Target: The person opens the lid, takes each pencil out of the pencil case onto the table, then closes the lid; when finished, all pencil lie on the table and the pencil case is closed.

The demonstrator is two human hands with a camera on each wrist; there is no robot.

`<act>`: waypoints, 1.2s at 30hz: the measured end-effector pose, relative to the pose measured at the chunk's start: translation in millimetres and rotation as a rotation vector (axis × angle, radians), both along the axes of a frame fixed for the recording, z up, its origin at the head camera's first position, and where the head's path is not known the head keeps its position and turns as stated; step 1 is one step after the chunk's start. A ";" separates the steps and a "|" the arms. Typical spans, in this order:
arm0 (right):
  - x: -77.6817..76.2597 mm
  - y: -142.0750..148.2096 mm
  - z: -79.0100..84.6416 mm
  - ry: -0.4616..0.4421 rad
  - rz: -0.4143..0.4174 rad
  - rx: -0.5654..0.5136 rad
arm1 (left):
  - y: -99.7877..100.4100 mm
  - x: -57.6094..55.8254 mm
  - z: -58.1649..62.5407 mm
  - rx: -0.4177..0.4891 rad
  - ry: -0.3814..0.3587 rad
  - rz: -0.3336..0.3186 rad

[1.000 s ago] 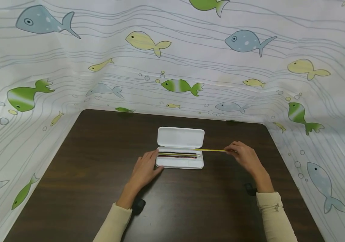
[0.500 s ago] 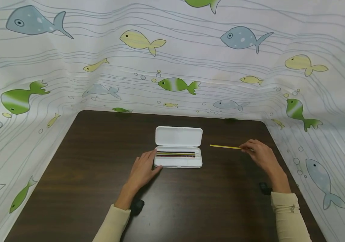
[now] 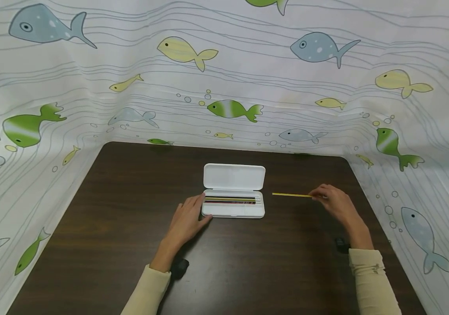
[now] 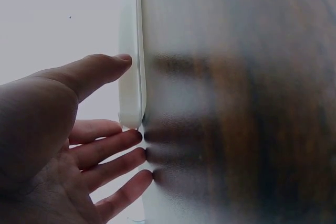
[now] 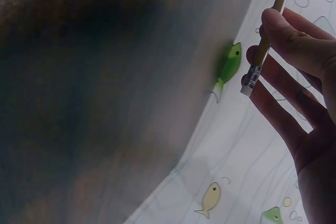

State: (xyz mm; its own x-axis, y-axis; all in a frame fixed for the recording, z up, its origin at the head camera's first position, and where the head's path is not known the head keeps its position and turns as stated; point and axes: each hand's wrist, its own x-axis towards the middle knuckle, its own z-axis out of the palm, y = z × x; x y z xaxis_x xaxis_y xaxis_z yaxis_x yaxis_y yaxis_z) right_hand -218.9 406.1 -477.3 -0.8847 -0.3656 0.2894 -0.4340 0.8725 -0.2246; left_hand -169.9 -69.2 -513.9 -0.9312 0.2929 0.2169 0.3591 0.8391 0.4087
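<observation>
The white pencil case (image 3: 233, 211) lies open on the desk (image 3: 263, 267), seemingly three pencils (image 3: 230, 200) lengthwise inside; a slender yellow pencil (image 3: 291, 195) with a white eraser (image 5: 246, 91) is held sideways just beyond its right end.

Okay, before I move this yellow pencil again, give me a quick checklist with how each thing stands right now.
1. Lid open: ok, folded back from the white pencil case.
2. Case steadied: ok, left hand touches its left end.
3. Yellow pencil gripped: ok, right hand pinches it near the eraser end.
4. Gap between yellow pencil and case: ok, they are apart.
5. Other pencils in order: ok, side by side inside.
6. Yellow pencil's point sharpened: cannot tell, too small.
</observation>
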 end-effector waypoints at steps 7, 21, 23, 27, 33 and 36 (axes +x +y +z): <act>-1.4 4.9 -11.9 -0.044 -0.010 -0.005 | 0.0 -0.3 0.1 -0.011 0.001 0.000; -2.7 8.1 -25.3 -0.081 -0.014 -0.009 | -0.8 -0.6 0.1 -0.003 -0.005 -0.001; -3.1 8.6 -26.6 -0.080 -0.008 -0.014 | -0.5 -0.4 0.5 0.005 0.003 -0.001; -4.1 9.2 -29.7 -0.068 0.012 -0.021 | -0.3 0.3 1.6 0.024 0.019 0.000; -4.7 11.0 -32.0 -0.062 0.021 -0.017 | 0.3 0.5 1.7 0.015 0.023 0.001; -4.8 10.6 -32.0 -0.063 0.016 -0.014 | -0.3 1.1 2.5 0.014 0.021 0.002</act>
State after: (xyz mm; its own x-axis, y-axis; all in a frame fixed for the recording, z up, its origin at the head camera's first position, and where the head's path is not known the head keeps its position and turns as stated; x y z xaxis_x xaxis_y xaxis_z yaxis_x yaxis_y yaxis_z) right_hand -223.7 416.8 -509.3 -0.8952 -0.3764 0.2386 -0.4328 0.8620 -0.2640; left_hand -168.8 -69.6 -511.4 -0.9270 0.2879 0.2403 0.3660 0.8340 0.4129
